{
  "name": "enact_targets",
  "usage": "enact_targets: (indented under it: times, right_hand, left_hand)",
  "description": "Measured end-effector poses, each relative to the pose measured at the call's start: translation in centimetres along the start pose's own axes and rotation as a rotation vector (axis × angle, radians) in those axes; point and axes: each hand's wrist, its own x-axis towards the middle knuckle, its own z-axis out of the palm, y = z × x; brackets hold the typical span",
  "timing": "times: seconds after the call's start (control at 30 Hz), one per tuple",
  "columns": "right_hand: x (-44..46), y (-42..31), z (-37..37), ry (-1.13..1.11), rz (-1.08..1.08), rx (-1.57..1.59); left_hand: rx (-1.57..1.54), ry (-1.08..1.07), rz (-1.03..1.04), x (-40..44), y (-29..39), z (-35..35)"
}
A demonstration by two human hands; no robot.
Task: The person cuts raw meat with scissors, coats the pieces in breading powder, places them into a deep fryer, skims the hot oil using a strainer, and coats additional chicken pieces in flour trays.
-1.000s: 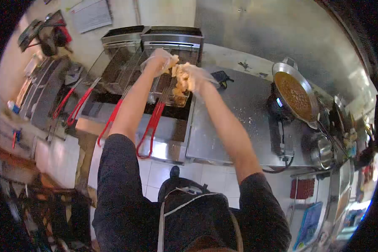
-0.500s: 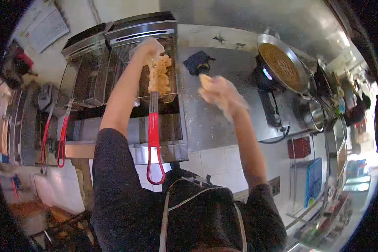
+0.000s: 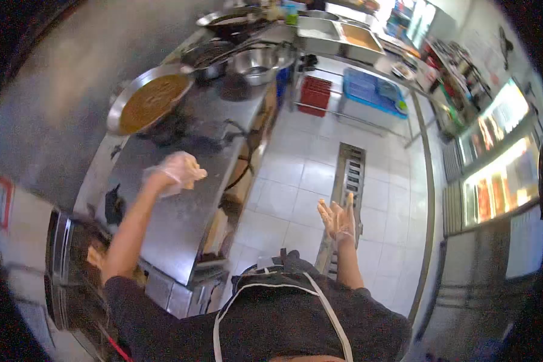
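Note:
My left hand [image 3: 176, 172], in a clear glove, hovers over the steel counter [image 3: 169, 223]. Its fingers are curled together with pale coating on them; what they hold, if anything, I cannot make out. My right hand [image 3: 338, 220] is out over the tiled floor, palm up and fingers spread, with pale batter-like residue on them and nothing held. Beyond my left hand on the counter sits a wide pan [image 3: 154, 102] of brown liquid. A dark cloth [image 3: 113, 205] lies near the counter's back edge.
Metal bowls [image 3: 256, 65] stand at the counter's far end. Steel trays [image 3: 359, 37], a red basket [image 3: 315, 95] and a blue container [image 3: 374, 90] are further off. A drain grate [image 3: 351, 172] runs along the floor. Lit display fridges [image 3: 501, 175] stand at the right. Part of the fryer area shows at lower left.
The view has swung right, from the fryer to the counter and floor. Both hands have left the fryer basket with its pale food. My right hand has opened and moved over the floor.

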Motion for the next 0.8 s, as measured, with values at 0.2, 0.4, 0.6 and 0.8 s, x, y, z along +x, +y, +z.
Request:
enact_targets:
  times: [0.2,0.4,0.6,0.8]
  right_hand:
    - [-5.3,5.0,8.4,-0.193,-0.602,-1.131]
    - [-10.7,0.6,18.8,-0.048,-1.207,-1.508]
    - [-20.1,-15.9,22.9,0.929,-1.887,-1.856]
    - [-21.7,-14.0,21.3,1.733,-1.938,-2.664]
  left_hand:
    - [0.404,0.139,0.478,28.4,1.4,17.3]
    - [0.722,0.087,0.838,41.4,1.1,29.4]
    - [-0.075,-0.189,-0.031,50.7,-0.2,31.8]
    - [-0.157,-0.199,-0.166,65.2,7.9,29.5]
